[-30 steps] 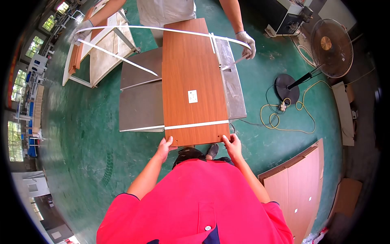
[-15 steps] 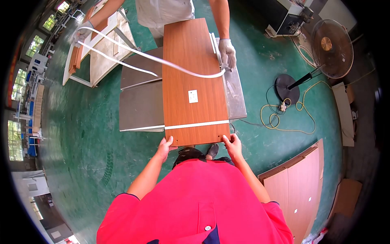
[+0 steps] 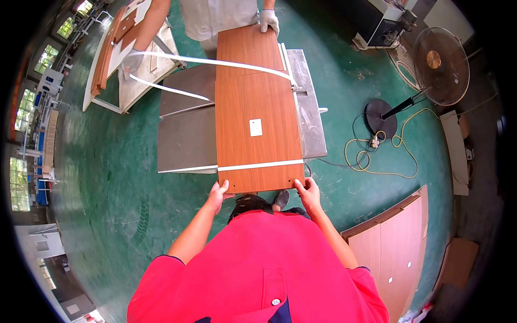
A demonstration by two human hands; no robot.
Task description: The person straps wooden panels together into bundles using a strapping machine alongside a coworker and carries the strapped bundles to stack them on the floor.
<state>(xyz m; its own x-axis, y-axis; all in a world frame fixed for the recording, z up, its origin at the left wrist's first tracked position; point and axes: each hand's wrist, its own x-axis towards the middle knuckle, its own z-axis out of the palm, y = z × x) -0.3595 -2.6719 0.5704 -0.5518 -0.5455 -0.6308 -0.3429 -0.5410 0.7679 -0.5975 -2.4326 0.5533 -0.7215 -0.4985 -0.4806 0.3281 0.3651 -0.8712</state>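
Observation:
A long brown wood-grain panel [image 3: 259, 102] lies across a grey metal machine table [image 3: 187, 139], a white label [image 3: 255, 127] on its face. My left hand [image 3: 217, 197] grips the near left corner, thumb on top. At the near right corner my right hand [image 3: 308, 195] holds the panel the same way. Just ahead of my hands, a white strap [image 3: 262, 164] crosses the panel flat. Farther off, a loose white strap [image 3: 226, 64] arches over it from a co-worker's gloved hand [image 3: 131, 63]. The co-worker's other gloved hand [image 3: 269, 21] rests at the far right corner.
A standing fan [image 3: 439, 67] is to the right, with a yellow cable [image 3: 401, 172] looped on the green floor. Brown panels [image 3: 390, 245] lie at lower right. A white-framed cart [image 3: 145, 81] carrying brown boards stands at the upper left.
The co-worker's hand on the right has left the strap's end and moved up to the panel's far corner. Their other hand has shifted right and down with the strap. My hands stay put.

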